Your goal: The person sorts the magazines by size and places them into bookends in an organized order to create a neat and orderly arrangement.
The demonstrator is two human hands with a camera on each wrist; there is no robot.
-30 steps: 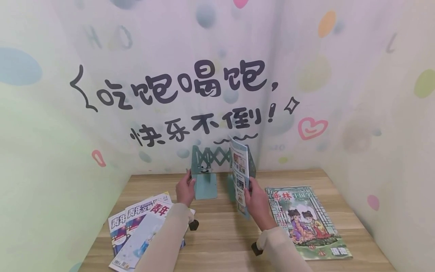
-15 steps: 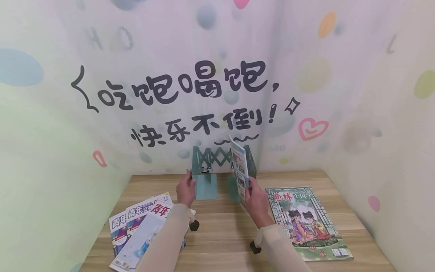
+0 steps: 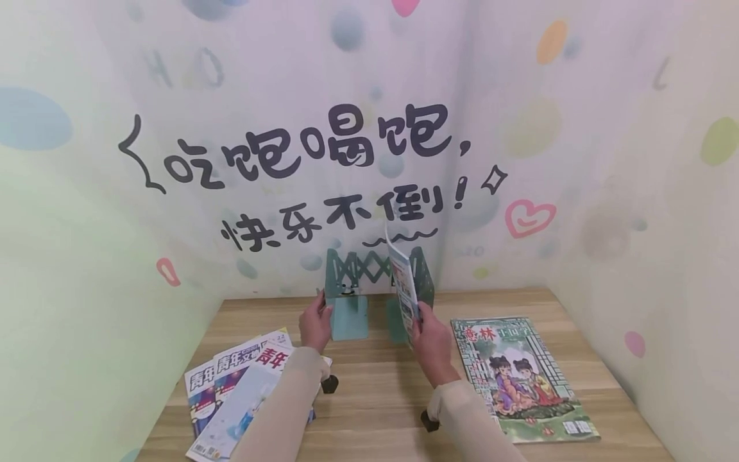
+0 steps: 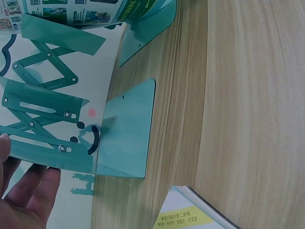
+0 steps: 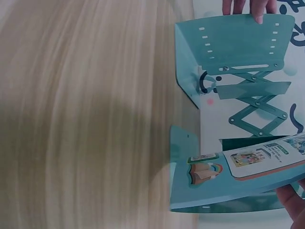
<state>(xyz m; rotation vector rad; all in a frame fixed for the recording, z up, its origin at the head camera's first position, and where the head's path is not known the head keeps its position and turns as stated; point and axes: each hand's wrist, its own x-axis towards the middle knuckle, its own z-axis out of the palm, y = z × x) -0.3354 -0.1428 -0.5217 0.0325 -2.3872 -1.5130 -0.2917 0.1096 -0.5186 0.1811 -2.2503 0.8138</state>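
An expandable teal metal bookend point(image 3: 349, 318) with crossed scissor bars stands against the back wall. My left hand point(image 3: 315, 324) pinches its left end panel, as the right wrist view also shows, with the thumb point(image 5: 259, 18) inside. My right hand point(image 3: 433, 340) holds a thin magazine point(image 3: 403, 282) upright by its near side, just inside the right end panel point(image 3: 425, 285). Printed pictures on the magazine point(image 5: 257, 160) face left. Its bottom edge is partly hidden, so I cannot tell whether it touches the base plate.
Several overlapping magazines point(image 3: 242, 398) lie at the left of the wooden table point(image 3: 369, 410), partly under the left sleeve. Another magazine point(image 3: 522, 378), with two drawn figures on its cover, lies flat at the right. A printed wall point(image 3: 277, 83) closes off the back.
The magazine has moved back, farther into the bookend, and appears more edge-on. My right hand has shifted slightly left with it. My left hand stays on the panel.
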